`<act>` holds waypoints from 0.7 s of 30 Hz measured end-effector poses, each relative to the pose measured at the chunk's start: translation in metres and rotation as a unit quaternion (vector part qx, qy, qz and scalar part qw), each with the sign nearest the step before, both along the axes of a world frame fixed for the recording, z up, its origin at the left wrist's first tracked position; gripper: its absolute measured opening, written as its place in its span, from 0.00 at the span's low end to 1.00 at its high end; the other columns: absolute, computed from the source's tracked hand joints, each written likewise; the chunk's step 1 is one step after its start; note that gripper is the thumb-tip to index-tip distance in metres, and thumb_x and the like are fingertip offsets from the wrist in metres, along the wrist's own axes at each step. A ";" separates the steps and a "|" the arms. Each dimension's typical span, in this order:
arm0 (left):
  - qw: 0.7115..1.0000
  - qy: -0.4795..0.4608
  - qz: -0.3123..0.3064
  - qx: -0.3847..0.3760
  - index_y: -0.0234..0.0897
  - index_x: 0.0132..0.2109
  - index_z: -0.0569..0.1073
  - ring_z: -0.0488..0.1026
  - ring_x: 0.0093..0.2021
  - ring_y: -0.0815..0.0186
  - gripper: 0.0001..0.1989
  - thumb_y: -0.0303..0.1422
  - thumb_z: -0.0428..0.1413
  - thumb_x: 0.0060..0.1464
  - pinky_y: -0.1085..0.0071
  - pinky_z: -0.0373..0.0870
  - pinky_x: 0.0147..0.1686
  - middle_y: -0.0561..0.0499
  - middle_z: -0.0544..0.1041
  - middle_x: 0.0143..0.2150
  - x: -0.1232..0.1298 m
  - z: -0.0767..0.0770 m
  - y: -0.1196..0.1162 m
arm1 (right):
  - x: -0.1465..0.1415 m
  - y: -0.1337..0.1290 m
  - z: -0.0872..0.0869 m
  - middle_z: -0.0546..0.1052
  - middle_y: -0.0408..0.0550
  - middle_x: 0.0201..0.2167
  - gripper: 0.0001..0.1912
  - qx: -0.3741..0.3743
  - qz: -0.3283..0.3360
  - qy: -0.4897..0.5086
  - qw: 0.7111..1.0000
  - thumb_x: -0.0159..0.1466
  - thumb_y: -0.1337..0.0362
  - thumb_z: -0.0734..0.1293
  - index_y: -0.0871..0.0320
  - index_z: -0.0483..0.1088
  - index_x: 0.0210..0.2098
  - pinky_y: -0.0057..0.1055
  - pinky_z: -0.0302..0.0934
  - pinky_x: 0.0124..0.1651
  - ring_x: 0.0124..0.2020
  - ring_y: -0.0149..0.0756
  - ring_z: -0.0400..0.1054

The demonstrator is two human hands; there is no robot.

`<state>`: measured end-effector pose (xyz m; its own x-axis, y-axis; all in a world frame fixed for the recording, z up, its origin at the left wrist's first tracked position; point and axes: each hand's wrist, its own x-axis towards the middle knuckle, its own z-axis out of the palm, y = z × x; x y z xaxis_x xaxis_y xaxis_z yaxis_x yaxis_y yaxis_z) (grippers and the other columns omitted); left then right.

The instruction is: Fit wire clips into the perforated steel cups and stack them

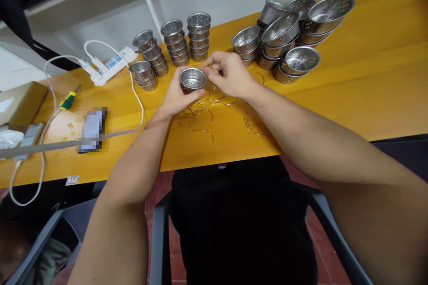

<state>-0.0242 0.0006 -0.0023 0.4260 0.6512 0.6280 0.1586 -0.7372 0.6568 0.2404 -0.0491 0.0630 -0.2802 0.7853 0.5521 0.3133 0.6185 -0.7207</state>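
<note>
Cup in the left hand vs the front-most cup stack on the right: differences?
Support: the held cup is in the left hand; the front stack stands on the table.
Count: the held cup looks single; the front stack has nested cups.
Size: the held cup's rim looks narrower than the front stack's.
Shared: perforated silvery metal, mouths facing up.

Four small-cup stacks (199, 38), one screwdriver (68, 100)
</note>
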 end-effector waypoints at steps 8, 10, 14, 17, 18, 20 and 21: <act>1.000 0.028 0.004 -0.012 0.44 0.71 0.73 0.87 0.61 0.44 0.57 0.80 0.76 0.53 0.44 0.89 0.66 0.40 0.84 0.63 0.006 0.006 -0.010 | -0.010 -0.005 -0.003 0.69 0.37 0.25 0.07 0.006 -0.039 -0.037 0.999 0.80 0.69 0.78 0.51 0.79 0.46 0.43 0.68 0.41 0.28 0.42 0.64; 0.999 0.030 0.006 -0.010 0.44 0.70 0.72 0.88 0.60 0.45 0.57 0.80 0.76 0.52 0.45 0.89 0.66 0.40 0.84 0.62 0.006 0.006 -0.011 | -0.010 -0.004 -0.003 0.70 0.37 0.25 0.06 0.008 -0.045 -0.042 0.998 0.80 0.68 0.78 0.51 0.79 0.46 0.43 0.69 0.41 0.28 0.41 0.64; 1.000 0.028 0.000 0.009 0.44 0.70 0.72 0.88 0.59 0.46 0.54 0.77 0.76 0.56 0.45 0.89 0.65 0.40 0.84 0.61 0.007 0.007 -0.013 | -0.010 -0.004 -0.005 0.69 0.37 0.25 0.05 0.007 -0.045 -0.041 0.998 0.82 0.61 0.78 0.51 0.80 0.48 0.42 0.70 0.40 0.28 0.41 0.63; 0.999 0.030 -0.010 0.014 0.44 0.71 0.72 0.88 0.60 0.46 0.53 0.76 0.76 0.58 0.45 0.89 0.66 0.41 0.84 0.61 0.007 0.007 -0.014 | -0.009 -0.004 -0.004 0.67 0.37 0.25 0.08 0.004 -0.044 -0.037 0.998 0.83 0.57 0.78 0.51 0.80 0.48 0.42 0.68 0.39 0.28 0.41 0.62; 0.999 0.031 -0.011 0.014 0.44 0.71 0.72 0.88 0.60 0.46 0.53 0.76 0.75 0.59 0.45 0.89 0.66 0.41 0.84 0.62 0.007 0.007 -0.015 | -0.009 -0.004 -0.004 0.66 0.37 0.25 0.09 0.002 -0.042 -0.037 0.998 0.84 0.56 0.77 0.51 0.80 0.48 0.42 0.67 0.39 0.28 0.41 0.61; 0.999 0.033 -0.014 0.012 0.44 0.71 0.71 0.88 0.61 0.45 0.53 0.76 0.76 0.59 0.45 0.89 0.66 0.40 0.84 0.62 0.007 0.007 -0.015 | -0.009 -0.004 -0.002 0.65 0.36 0.24 0.08 -0.002 -0.039 -0.039 0.998 0.84 0.56 0.77 0.51 0.79 0.48 0.41 0.65 0.38 0.28 0.41 0.60; 0.999 0.036 -0.015 0.010 0.44 0.72 0.71 0.89 0.61 0.45 0.54 0.76 0.76 0.58 0.45 0.89 0.66 0.40 0.84 0.63 0.007 0.008 -0.016 | -0.009 -0.005 -0.002 0.65 0.36 0.24 0.08 -0.003 -0.040 -0.040 0.998 0.84 0.57 0.77 0.51 0.79 0.48 0.41 0.64 0.38 0.27 0.40 0.60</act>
<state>-0.0167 -0.0149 0.0054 0.4890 0.6255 0.6080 0.1824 -0.7549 0.6299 0.2315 -0.0542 0.0612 -0.2601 0.8101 0.5254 0.4185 0.5849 -0.6948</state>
